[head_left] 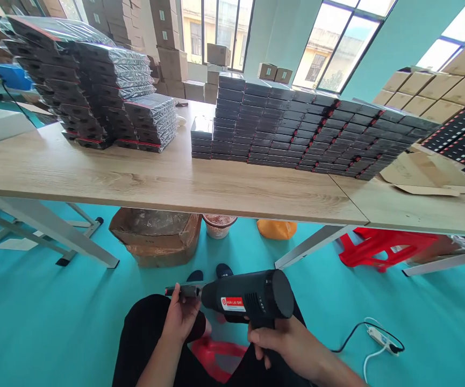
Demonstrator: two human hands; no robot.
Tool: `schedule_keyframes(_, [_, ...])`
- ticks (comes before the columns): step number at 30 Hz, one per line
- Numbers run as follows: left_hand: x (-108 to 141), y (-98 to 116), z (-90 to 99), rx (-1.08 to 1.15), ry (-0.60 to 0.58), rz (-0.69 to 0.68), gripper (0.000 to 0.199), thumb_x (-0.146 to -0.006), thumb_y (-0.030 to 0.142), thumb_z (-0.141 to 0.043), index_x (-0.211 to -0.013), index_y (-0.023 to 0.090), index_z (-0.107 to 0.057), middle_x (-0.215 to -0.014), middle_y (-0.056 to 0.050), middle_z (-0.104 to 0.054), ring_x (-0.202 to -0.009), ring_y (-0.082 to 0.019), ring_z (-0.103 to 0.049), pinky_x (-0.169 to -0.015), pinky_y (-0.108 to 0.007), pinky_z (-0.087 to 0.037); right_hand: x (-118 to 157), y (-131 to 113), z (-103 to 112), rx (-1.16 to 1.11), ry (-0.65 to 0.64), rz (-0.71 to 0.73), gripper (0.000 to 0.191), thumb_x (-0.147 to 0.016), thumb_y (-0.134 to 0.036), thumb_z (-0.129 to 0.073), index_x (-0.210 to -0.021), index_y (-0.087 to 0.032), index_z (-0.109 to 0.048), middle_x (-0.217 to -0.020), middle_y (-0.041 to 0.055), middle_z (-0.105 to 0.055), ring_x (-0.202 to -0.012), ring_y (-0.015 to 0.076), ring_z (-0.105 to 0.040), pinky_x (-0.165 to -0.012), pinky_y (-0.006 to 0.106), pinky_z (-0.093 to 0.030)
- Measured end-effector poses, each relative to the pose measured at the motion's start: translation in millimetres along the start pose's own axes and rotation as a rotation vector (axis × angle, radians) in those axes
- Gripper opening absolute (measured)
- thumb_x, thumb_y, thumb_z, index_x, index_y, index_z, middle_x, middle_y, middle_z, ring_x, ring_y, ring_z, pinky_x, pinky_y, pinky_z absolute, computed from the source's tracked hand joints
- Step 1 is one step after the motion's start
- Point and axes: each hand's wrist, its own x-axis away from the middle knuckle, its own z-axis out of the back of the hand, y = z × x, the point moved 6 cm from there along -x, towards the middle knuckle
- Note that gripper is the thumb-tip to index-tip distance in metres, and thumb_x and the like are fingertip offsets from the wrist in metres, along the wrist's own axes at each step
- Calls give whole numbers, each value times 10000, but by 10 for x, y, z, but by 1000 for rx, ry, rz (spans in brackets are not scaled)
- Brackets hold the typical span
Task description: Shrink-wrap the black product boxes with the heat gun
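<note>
My right hand is wrapped round the handle of a black heat gun with a red and white label. The gun's nozzle points left, close to a small dark box. That box is held between the thumb and fingers of my left hand, above my lap. On the wooden table ahead stand wide stacks of dark wrapped boxes, and further left taller stacks of dark packages in clear film.
Under the table are an open cardboard box, a small bucket, an orange object and a red stool. A power strip with cables lies on the floor at right. Flattened cardboard rests on the table's right.
</note>
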Motion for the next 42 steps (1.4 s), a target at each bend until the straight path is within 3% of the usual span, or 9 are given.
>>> schedule_keyframes(4, [-1, -21, 8, -12, 21, 3, 246, -988, 295, -499, -805, 165, -600, -824, -82, -742, -788, -235, -750, -729, -431, -641, -4, 9, -35, 9, 88, 29, 302, -769, -366, -666, -967, -138, -657, -646, -1, -588, -613, 175, -557, -581, 320, -486])
schedule_keyframes(8, [-13, -43, 34, -8, 9, 27, 223, -971, 276, -532, -798, 161, -614, -784, -68, -726, -719, -202, -733, -731, -372, -632, -19, 91, -140, 23, 12, -32, 295, -717, -379, -695, -868, -129, -660, -635, 10, -589, -596, 173, -552, -578, 324, -473])
schedule_keyframes(13, [-18, -23, 62, 75, 33, 36, 233, -973, 303, -525, -799, 165, -594, -821, -81, -726, -847, -255, -746, -822, -491, -621, -9, 54, 30, 10, 176, 21, 338, -748, -385, -678, -971, -136, -632, -589, -12, -574, -584, 183, -546, -553, 321, -475])
schedule_keyframes(18, [-17, -19, 21, 121, -3, 55, 315, -981, 290, -500, -706, 164, -587, -757, -86, -719, -770, -240, -742, -760, -440, -633, 18, 91, -43, -59, 34, 9, 399, -701, -427, -742, -954, -134, -648, -661, 11, -605, -607, 178, -564, -551, 306, -479])
schedule_keyframes(23, [-3, -30, 41, 170, -45, 96, 314, -970, 326, -513, -735, 157, -635, -916, -156, -756, -964, -323, -739, -827, -511, -614, 14, 166, 131, -57, 201, 48, 436, -755, -439, -716, -1052, -126, -653, -657, 16, -610, -640, 197, -574, -555, 312, -478])
schedule_keyframes(28, [-41, -29, 41, 200, -93, 140, 357, -952, 268, -521, -610, 181, -579, -738, -96, -749, -723, -243, -750, -693, -393, -631, 55, 206, -93, -85, -37, -7, 375, -728, -452, -763, -899, -124, -698, -664, 27, -617, -630, 174, -566, -608, 315, -475])
schedule_keyframes(32, [-47, 27, 45, 153, -44, 34, 197, -906, 134, -492, -886, 166, -686, -812, -90, -782, -733, -239, -760, -658, -361, -627, 41, 106, 26, -74, 156, 104, 399, -745, -480, -750, -929, -130, -691, -718, 35, -633, -646, 178, -573, -601, 320, -487])
schedule_keyframes(34, [-20, 54, 43, 127, -27, -4, 307, -848, 48, -476, -1040, 169, -683, -793, -66, -782, -699, -224, -754, -637, -338, -617, 69, 106, 169, -120, 230, 80, 435, -732, -475, -757, -984, -126, -685, -773, 50, -659, -639, 175, -578, -560, 307, -483])
schedule_keyframes(42, [122, 2, -3, 6, -103, 86, 452, -650, 51, -498, -1049, 150, -686, -755, -90, -755, -677, -283, -726, -658, -438, -593, 303, 240, 350, -259, 130, -27, 460, -705, -440, -811, -1009, -114, -697, -800, 47, -671, -599, 143, -592, -502, 252, -464])
